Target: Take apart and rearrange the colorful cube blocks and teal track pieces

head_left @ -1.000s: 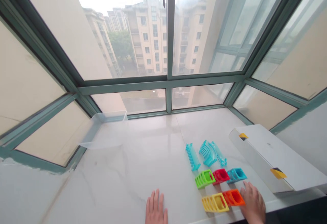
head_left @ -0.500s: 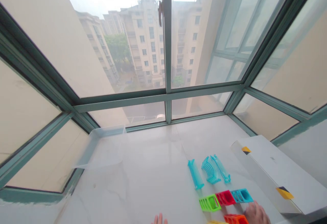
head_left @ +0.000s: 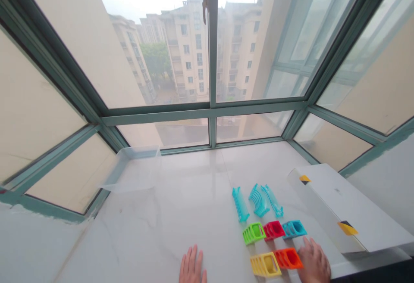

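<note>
My left hand (head_left: 191, 265) lies palm down on the white surface, its fingers stretched out and nothing in them. At the lower right my right hand (head_left: 314, 260), fingers bent, is closed against the right end of an orange slotted plastic block (head_left: 288, 258); its thumb side is partly hidden. Left of that block sits a matching yellow block (head_left: 265, 264). Behind them a green block (head_left: 254, 233), a red block (head_left: 274, 230) and a blue block (head_left: 294, 228) form another row. Farther back lie two straight translucent blue track pieces (head_left: 240, 204) and a curved one (head_left: 258, 200).
A clear plastic bin (head_left: 132, 184) stands at the far left, by the window frame. On the right is a white box (head_left: 352, 209) with yellow-and-black corner marks. Green window frames (head_left: 181, 117) border the white ledge (head_left: 181, 218).
The view has tilted down and shifted, so more of both hands and of the yellow and orange blocks shows. The right hand stays beside the orange block.
</note>
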The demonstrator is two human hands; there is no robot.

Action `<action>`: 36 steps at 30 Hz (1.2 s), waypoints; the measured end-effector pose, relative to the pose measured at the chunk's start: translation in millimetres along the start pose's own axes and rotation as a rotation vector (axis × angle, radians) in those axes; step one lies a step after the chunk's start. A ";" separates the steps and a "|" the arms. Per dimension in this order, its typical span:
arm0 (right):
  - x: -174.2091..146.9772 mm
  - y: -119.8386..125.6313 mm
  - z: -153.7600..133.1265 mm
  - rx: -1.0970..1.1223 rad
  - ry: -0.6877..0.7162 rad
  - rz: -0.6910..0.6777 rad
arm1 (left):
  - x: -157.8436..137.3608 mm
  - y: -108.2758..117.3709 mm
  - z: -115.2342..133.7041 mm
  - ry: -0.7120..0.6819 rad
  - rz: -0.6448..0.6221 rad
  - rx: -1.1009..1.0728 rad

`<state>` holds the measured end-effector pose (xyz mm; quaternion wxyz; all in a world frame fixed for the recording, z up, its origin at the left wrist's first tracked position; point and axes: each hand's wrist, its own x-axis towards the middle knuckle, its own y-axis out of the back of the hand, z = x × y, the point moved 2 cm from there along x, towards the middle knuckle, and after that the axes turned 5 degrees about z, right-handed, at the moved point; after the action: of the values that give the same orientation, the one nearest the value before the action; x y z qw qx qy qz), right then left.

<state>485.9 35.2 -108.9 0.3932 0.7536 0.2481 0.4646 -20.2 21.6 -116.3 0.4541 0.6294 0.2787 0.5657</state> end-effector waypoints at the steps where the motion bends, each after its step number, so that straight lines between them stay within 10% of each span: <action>1: 0.0 -1.4 0.5 -0.004 0.000 0.001 | 1.1 1.8 -0.6 -0.006 -0.001 -0.001; 23: 12.3 8.1 -19.9 -0.006 -0.112 -0.051 | 23.1 23.3 4.3 0.071 -0.061 -0.147; 36: -7.4 18.8 -1.6 -0.051 0.094 -0.241 | 26.1 29.1 7.2 0.092 -0.076 -0.198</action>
<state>481.3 19.7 -96.7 0.4532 0.6856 0.3432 0.4548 -12.6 29.7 -78.1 0.5219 0.5438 0.2659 0.6011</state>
